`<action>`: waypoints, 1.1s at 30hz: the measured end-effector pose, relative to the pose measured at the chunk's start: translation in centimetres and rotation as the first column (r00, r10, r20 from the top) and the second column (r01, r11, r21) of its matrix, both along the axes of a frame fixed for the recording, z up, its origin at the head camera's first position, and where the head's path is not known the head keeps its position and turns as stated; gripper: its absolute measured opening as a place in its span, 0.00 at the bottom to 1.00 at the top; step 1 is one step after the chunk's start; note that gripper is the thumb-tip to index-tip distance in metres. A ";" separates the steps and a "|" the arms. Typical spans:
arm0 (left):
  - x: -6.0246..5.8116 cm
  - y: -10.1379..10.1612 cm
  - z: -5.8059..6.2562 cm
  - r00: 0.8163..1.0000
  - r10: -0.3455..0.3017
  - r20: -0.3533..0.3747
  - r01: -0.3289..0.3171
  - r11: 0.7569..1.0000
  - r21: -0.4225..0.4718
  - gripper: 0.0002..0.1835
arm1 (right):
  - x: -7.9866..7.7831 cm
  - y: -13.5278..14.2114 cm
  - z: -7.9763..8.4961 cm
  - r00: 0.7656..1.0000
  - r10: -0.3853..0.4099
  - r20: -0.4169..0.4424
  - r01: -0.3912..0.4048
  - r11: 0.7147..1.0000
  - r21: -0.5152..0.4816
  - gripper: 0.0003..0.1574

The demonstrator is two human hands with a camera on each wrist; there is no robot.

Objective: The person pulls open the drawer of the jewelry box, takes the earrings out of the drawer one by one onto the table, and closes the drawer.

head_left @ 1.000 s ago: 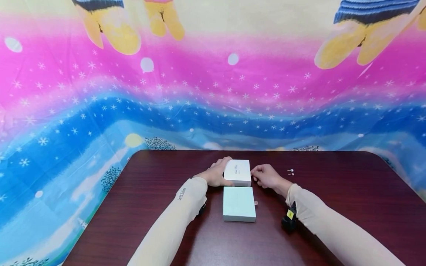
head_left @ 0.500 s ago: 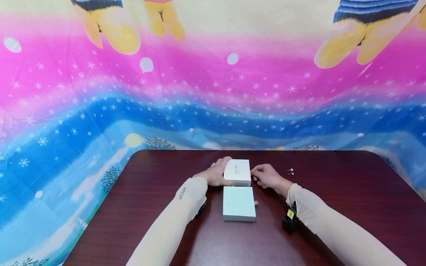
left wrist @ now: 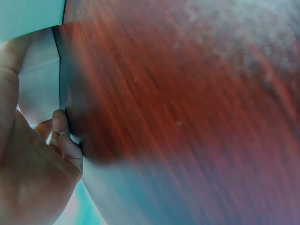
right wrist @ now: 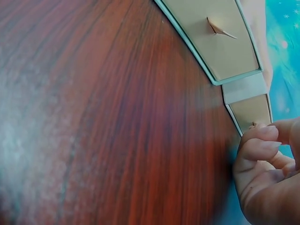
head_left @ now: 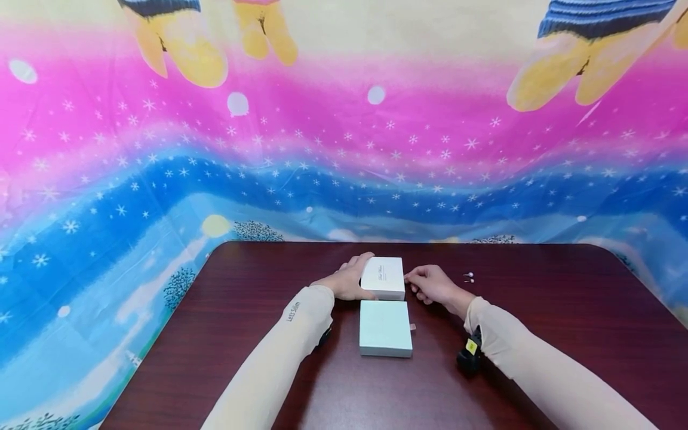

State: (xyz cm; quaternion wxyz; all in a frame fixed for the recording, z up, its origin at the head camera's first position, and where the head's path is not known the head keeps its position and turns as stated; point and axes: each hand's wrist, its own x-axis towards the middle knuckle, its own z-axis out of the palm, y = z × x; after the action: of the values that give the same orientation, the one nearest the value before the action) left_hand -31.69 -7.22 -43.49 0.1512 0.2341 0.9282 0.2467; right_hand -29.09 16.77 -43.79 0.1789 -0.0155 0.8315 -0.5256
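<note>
A small white drawer box with dark script on its lid lies near the far side of the table. My left hand grips it from the left, thumb at the front and fingers round the back. On its other side, my right hand has thumb and forefinger pinched at the drawer front; in the right wrist view they close on the small ribbon tab, mostly hidden by the fingertips. The drawer looks pushed in. Just nearer stands a pale green drawer box, its own ribbon tab sticking out to the right.
A pair of small stud earrings lies on the dark red wooden table, right of my right hand. Behind the table's far edge hangs a colourful printed cloth. A black wrist camera sits under the right sleeve.
</note>
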 end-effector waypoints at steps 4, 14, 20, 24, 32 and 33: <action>0.0 0.0 -0.1 1.000 0.004 0.007 -0.004 1.000 -0.001 0.57 | 0.1 0.4 0.1 1.000 -0.003 -0.013 0.004 1.000 0.024 0.18; -0.1 -0.2 -0.2 0.999 0.020 0.035 -0.021 1.000 0.020 0.61 | 0.3 1.3 0.0 0.998 -0.008 -0.058 0.011 0.999 0.053 0.18; 0.0 -0.4 0.1 0.997 0.041 0.070 -0.043 0.998 0.040 0.61 | 0.6 1.5 0.2 0.999 -0.009 -0.044 0.012 0.999 0.053 0.19; 0.1 -0.6 0.3 0.996 0.053 0.077 -0.058 0.997 0.057 0.59 | 0.8 1.6 0.3 0.998 -0.014 -0.053 0.017 0.999 0.047 0.19; 0.6 -1.1 0.8 0.994 0.046 0.101 -0.058 0.991 0.124 0.54 | 1.2 2.1 0.5 0.996 -0.012 -0.090 0.015 0.999 0.034 0.19; 0.7 -1.2 0.8 0.994 0.047 0.102 -0.060 0.990 0.128 0.54 | 1.2 2.2 0.6 0.994 -0.007 -0.106 0.011 0.999 0.040 0.18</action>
State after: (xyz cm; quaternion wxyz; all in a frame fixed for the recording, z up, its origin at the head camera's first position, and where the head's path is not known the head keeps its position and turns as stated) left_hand -31.02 -8.40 -42.71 0.1745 0.2060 0.9073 0.3225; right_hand -27.87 18.95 -43.24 0.1324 -0.0359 0.8505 -0.5077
